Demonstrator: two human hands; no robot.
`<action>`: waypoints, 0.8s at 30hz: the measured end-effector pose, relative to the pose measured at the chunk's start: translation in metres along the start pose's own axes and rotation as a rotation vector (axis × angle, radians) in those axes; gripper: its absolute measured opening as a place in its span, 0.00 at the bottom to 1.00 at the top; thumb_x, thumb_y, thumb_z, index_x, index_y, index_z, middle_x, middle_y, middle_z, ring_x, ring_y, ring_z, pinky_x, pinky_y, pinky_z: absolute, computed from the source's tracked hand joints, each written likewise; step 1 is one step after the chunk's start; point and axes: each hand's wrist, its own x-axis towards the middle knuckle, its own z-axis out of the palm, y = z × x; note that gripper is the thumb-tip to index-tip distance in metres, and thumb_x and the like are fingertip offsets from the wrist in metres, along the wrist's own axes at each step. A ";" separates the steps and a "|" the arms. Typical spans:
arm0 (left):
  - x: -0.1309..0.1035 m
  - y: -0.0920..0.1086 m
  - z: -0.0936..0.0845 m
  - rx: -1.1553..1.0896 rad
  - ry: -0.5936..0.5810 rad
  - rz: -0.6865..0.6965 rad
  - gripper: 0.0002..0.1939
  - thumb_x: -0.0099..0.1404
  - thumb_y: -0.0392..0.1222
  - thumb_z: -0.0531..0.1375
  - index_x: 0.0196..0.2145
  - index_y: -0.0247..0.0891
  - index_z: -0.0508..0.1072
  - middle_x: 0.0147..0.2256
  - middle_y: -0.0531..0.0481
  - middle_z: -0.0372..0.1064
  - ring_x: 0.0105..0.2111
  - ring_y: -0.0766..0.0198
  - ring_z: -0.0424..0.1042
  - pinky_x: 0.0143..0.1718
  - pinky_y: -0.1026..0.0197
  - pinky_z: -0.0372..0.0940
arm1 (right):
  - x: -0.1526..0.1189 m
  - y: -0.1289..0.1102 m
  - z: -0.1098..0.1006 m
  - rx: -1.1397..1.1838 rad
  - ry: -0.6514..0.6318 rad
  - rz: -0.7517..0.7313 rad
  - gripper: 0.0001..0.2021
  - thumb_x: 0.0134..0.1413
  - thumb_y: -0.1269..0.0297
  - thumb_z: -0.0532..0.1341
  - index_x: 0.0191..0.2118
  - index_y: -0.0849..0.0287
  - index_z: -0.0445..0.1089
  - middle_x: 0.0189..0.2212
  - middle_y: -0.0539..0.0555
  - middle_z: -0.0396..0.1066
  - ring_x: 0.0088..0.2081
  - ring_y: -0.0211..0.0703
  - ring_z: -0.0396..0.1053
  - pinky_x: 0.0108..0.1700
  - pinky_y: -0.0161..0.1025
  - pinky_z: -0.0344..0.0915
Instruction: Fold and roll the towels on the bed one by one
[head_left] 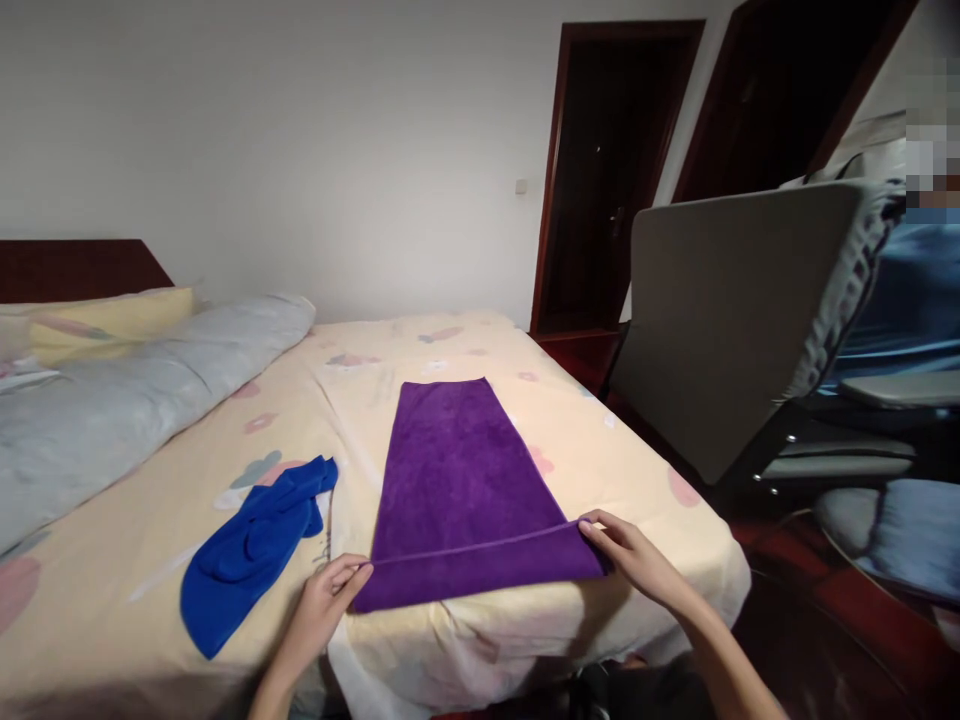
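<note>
A purple towel (461, 465) lies spread lengthwise on the bed, its near end turned up into a folded strip. My left hand (330, 590) pinches the left corner of that folded edge between thumb and fingers. At the opposite corner, my right hand (626, 548) grips the edge the same way. The fold line runs nearly straight between both hands, close to the front of the mattress. To the left of the towel rests a crumpled blue cloth (251, 555), touched by neither hand.
The bed (600, 470) has a patterned yellow sheet. A rolled grey quilt (150, 390) and a yellow pillow (112, 325) lie at the left. Right of the bed stands a grey reclined chair (735, 310), with a blurred person in blue (900, 300) beyond. A dark door (615, 180) is behind.
</note>
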 end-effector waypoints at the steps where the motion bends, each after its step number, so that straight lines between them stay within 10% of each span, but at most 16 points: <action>1: -0.001 0.000 -0.002 0.021 -0.023 -0.002 0.25 0.59 0.65 0.61 0.36 0.37 0.77 0.28 0.48 0.76 0.32 0.56 0.75 0.34 0.61 0.68 | -0.003 -0.001 -0.003 -0.011 -0.037 -0.008 0.21 0.63 0.42 0.55 0.38 0.58 0.70 0.28 0.49 0.67 0.30 0.40 0.65 0.33 0.35 0.62; 11: 0.020 -0.001 0.026 0.409 0.133 0.048 0.22 0.68 0.60 0.52 0.42 0.42 0.75 0.27 0.51 0.75 0.29 0.58 0.75 0.32 0.64 0.64 | 0.019 0.020 0.008 -0.272 0.137 0.051 0.21 0.64 0.44 0.52 0.40 0.56 0.72 0.31 0.54 0.76 0.34 0.49 0.74 0.36 0.38 0.66; 18: 0.016 0.018 0.035 0.953 0.081 -0.061 0.16 0.73 0.50 0.50 0.50 0.49 0.73 0.34 0.48 0.81 0.33 0.53 0.80 0.28 0.64 0.59 | 0.025 0.021 0.019 -0.643 0.187 0.192 0.17 0.67 0.50 0.51 0.45 0.51 0.73 0.29 0.54 0.79 0.36 0.52 0.78 0.36 0.37 0.65; 24: 0.009 0.015 0.035 0.987 0.063 -0.057 0.14 0.73 0.49 0.51 0.49 0.49 0.74 0.38 0.48 0.82 0.36 0.52 0.81 0.30 0.63 0.60 | 0.023 0.012 0.032 -0.917 0.165 0.271 0.17 0.71 0.51 0.49 0.51 0.51 0.69 0.33 0.57 0.79 0.38 0.54 0.78 0.33 0.38 0.62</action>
